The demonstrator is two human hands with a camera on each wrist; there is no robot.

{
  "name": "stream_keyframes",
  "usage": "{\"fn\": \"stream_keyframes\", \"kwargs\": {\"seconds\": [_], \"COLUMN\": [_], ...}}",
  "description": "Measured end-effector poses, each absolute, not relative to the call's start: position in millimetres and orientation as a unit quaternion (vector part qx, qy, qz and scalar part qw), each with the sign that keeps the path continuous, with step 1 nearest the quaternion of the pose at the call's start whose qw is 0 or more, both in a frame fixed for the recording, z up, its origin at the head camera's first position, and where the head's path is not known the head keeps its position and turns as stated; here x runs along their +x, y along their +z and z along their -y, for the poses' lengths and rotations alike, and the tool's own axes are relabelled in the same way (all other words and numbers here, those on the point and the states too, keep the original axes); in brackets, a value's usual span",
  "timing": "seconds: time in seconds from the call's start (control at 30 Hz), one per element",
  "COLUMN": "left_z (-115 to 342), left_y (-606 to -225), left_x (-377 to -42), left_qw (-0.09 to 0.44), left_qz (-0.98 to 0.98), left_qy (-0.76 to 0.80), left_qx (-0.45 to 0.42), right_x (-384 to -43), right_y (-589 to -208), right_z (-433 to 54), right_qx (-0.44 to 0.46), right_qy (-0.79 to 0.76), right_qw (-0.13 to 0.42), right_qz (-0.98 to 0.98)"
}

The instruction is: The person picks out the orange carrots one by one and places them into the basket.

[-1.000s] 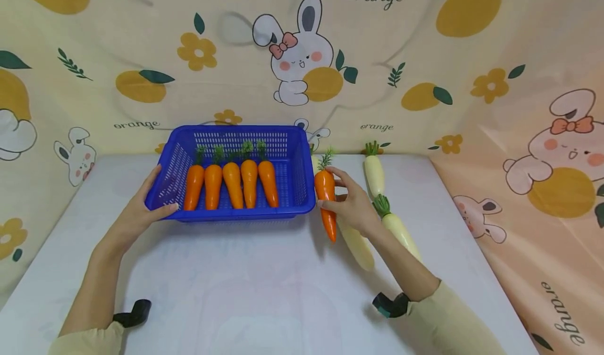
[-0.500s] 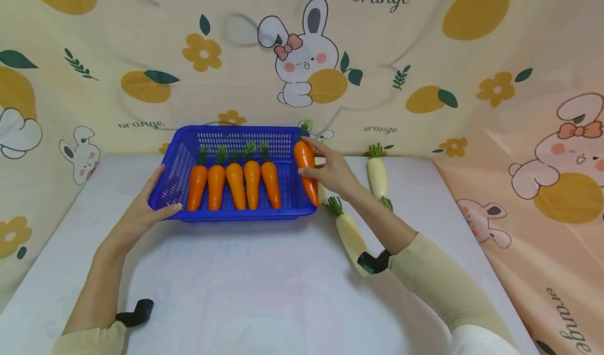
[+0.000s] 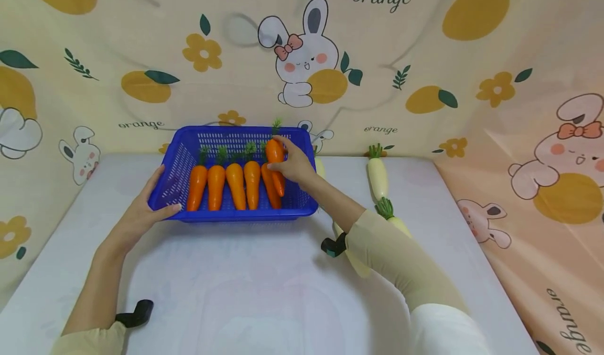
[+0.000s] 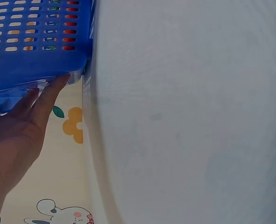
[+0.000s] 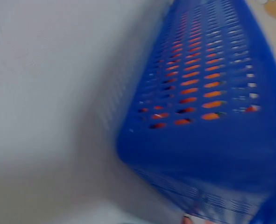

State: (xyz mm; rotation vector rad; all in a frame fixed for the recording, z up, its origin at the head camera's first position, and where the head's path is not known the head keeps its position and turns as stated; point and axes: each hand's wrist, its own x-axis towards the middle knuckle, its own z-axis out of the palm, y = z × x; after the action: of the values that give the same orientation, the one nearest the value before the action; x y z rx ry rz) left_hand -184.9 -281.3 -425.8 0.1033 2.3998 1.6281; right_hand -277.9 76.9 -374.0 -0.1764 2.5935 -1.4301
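A blue perforated basket [image 3: 245, 215] holds several orange carrots [image 3: 216, 187] in a row, their green tops toward the back. My right hand [image 3: 297, 162] pinches another carrot [image 3: 274, 150] over the basket's right part. That carrot overlaps the rightmost one in the row; contact between them cannot be told. At the basket's left front corner, my left hand [image 3: 137, 216] holds the rim, thumb over the front edge and fingers along the outer side. The left wrist view shows those fingers [image 4: 49, 95] against the basket wall [image 4: 35, 63]. The right wrist view is blurred and shows mostly the basket's side [image 5: 198, 144].
Right of the basket lie several white radishes, among them one at the back [image 3: 377, 176] and one partly under the right forearm [image 3: 398, 224]. The white table [image 3: 226, 292] meets a printed cloth backdrop [image 3: 212, 98] behind and at both sides.
My right hand has carried the carrot leftward from beside the radishes, over the basket's right rim, to above its inside. My left hand stays at the basket corner.
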Motion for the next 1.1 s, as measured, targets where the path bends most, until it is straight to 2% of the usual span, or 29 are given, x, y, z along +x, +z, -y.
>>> {"fn": "stream_keyframes", "kwargs": {"seconds": [0.23, 0.43, 0.53, 0.8, 0.9, 1.1], "left_z": [281.5, 283.6, 283.6, 287.7, 288.8, 296.5], "left_y": [-425.6, -425.6, -425.3, -419.7, -417.0, -413.5], "left_x": [-184.8, -188.7, -188.5, -182.7, -179.0, -169.5], "left_qw": [0.12, 0.113, 0.113, 0.097, 0.087, 0.092], "left_qz": [-0.821, -0.828, -0.83, -0.879, -0.9, -0.925], "left_qy": [0.557, 0.548, 0.544, 0.465, 0.424, 0.364], "left_qx": [0.036, 0.039, 0.042, 0.046, 0.049, 0.055], "right_x": [-287.6, -290.0, -286.9, -269.3, -264.2, -253.4], "right_y": [-395.2, -394.8, -392.6, -375.4, -365.9, -355.6], "right_z": [-68.0, -62.9, -62.1, -73.1, -88.7, -139.1], "right_qx": [0.009, -0.001, -0.01, -0.033, -0.067, -0.141], "right_qy": [-0.469, -0.34, -0.303, -0.4, -0.432, -0.4], "right_qw": [0.095, 0.074, 0.083, 0.136, 0.12, 0.034], "right_qz": [-0.878, -0.938, -0.949, -0.906, -0.891, -0.905]}}
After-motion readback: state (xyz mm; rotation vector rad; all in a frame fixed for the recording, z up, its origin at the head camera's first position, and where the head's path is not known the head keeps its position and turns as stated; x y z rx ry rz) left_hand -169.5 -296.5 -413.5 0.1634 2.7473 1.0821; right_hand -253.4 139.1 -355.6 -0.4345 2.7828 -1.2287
